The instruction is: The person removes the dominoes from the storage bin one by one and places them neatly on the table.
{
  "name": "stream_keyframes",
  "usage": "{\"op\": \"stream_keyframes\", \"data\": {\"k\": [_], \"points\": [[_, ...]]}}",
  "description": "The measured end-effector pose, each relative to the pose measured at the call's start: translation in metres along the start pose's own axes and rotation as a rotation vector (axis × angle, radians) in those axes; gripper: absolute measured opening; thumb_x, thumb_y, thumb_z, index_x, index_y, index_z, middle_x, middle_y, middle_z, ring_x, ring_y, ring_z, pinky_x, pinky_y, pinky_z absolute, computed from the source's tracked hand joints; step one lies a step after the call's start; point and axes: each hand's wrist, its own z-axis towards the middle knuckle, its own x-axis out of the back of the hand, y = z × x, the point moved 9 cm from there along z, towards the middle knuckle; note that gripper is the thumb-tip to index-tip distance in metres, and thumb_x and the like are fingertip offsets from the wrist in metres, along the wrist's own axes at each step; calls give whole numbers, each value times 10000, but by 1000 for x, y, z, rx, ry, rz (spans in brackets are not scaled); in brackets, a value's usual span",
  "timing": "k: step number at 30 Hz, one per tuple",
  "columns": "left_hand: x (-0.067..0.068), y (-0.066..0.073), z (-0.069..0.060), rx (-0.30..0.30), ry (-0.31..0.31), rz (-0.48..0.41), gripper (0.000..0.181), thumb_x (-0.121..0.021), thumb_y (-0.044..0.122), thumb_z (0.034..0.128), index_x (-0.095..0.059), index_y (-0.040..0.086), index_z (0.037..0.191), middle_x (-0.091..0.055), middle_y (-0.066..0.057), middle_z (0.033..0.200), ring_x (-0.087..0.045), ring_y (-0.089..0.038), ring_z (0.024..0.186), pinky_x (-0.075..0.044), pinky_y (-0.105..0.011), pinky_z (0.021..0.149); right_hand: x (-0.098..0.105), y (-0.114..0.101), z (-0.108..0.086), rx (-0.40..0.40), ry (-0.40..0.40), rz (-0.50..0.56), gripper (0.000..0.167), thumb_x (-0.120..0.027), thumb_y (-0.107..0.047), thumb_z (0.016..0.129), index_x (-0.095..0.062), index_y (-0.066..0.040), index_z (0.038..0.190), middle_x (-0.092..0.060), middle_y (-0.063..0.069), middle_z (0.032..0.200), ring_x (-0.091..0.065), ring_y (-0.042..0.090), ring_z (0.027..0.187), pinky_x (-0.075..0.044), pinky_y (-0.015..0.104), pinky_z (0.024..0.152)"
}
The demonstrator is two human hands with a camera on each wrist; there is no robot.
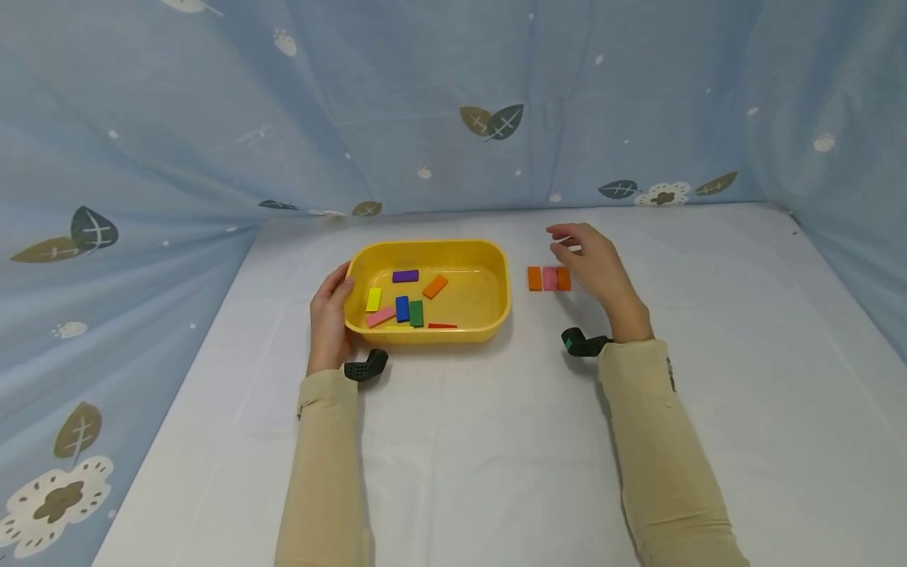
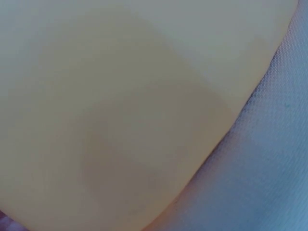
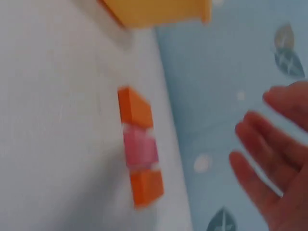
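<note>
My left hand [image 1: 328, 324] grips the left end of a yellow plastic tub [image 1: 499, 315], the thumb by its rim. Inside the tub lie several small blocks, among them a purple block [image 1: 405, 276], an orange block [image 1: 435, 287] and a green block [image 1: 416, 314]. Right of the tub, an orange block [image 1: 534, 279], a pink block [image 1: 549, 279] and another orange block [image 1: 563, 279] stand side by side in a row. Over the right end of this row hovers my right hand [image 1: 594, 264]. In the right wrist view its fingers [image 3: 269, 149] are spread, apart from the blocks, holding nothing.
A white cloth [image 1: 496, 441] covers the table. Behind and beside it hangs a blue curtain [image 1: 397, 118] with leaf prints. Black wrist cameras sit at the left wrist [image 1: 366, 365] and right wrist [image 1: 585, 343]. The left wrist view is mostly filled by the tub's blurred wall [image 2: 120, 120].
</note>
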Motion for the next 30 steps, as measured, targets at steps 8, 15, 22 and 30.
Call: {"op": "stream_keyframes", "data": {"k": [8, 15, 22, 30], "points": [[2, 1, 2, -10, 8, 22, 381, -526, 309, 895, -494, 233, 1267, -421, 53, 1314, -417, -138, 1170, -356, -265, 978, -31, -70, -5, 279, -43, 32, 288, -523, -232, 904, -565, -152, 1177, -532, -36, 1129, -518, 142, 973, -464, 316, 845], [1, -2, 2, -2, 14, 35, 380, -528, 310, 894, -496, 237, 1265, -422, 59, 1311, -418, -132, 1167, -354, -259, 979, -73, -103, -17, 395, -169, -20, 270, -527, -201, 903, -568, -144, 1165, -556, -22, 1084, -537, 120, 926, -472, 311, 818], [-2, -1, 4, -7, 5, 16, 376, -531, 304, 894, -502, 227, 1261, -428, 58, 1307, -419, -134, 1166, -352, -262, 981, -125, -125, -31, 367, -399, -171, 351, -463, -362, 917, -563, -210, 1216, -563, -51, 1162, -512, 147, 1016, -410, 328, 907], [0, -3, 2, -11, 1, 16, 374, -526, 301, 897, -504, 212, 1259, -435, 46, 1301, -422, -147, 1168, -348, -274, 987, -155, -134, -34, 276, -506, -244, 383, -405, -456, 915, -635, -176, 1041, -591, -56, 865, -531, 134, 847, -420, 290, 825]]}}
